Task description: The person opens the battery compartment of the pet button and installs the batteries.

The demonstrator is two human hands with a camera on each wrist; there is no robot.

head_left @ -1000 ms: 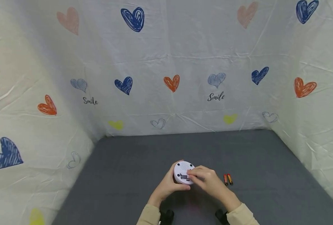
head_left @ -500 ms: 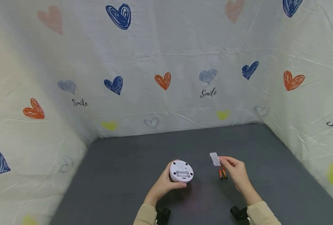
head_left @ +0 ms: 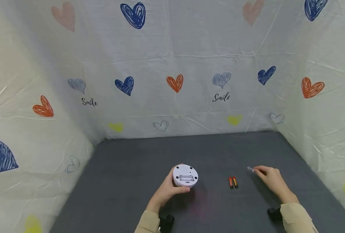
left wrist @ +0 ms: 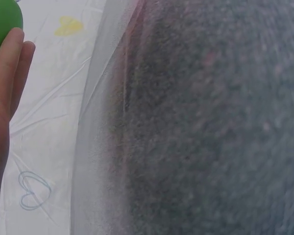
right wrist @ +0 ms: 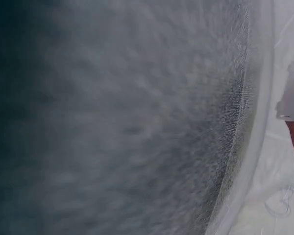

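Observation:
In the head view, my left hand (head_left: 166, 191) grips a round white device (head_left: 185, 169) by its side. Its underside faces up, with dark feet, small speaker holes and an uncovered battery compartment (head_left: 186, 178). A green rounded surface (left wrist: 4, 22) lies against the left fingers in the left wrist view. Off to the right, my right hand (head_left: 272, 182) pinches a thin white battery cover (head_left: 250, 169) above the table; the right wrist view shows the cover (right wrist: 293, 93) at its right edge. Two red-and-black batteries (head_left: 233, 182) lie side by side between the hands.
A dark grey cloth covers the table (head_left: 149, 155). White sheeting (head_left: 189, 42) printed with hearts and "Smile" stands behind it and along both sides. Black wrist devices (head_left: 166, 223) are strapped near the sleeves.
My right hand has taken the cover off the device and carried it right, past the batteries, turning it nearly edge-on. The left hand keeps holding the device. The head view shifted slightly.

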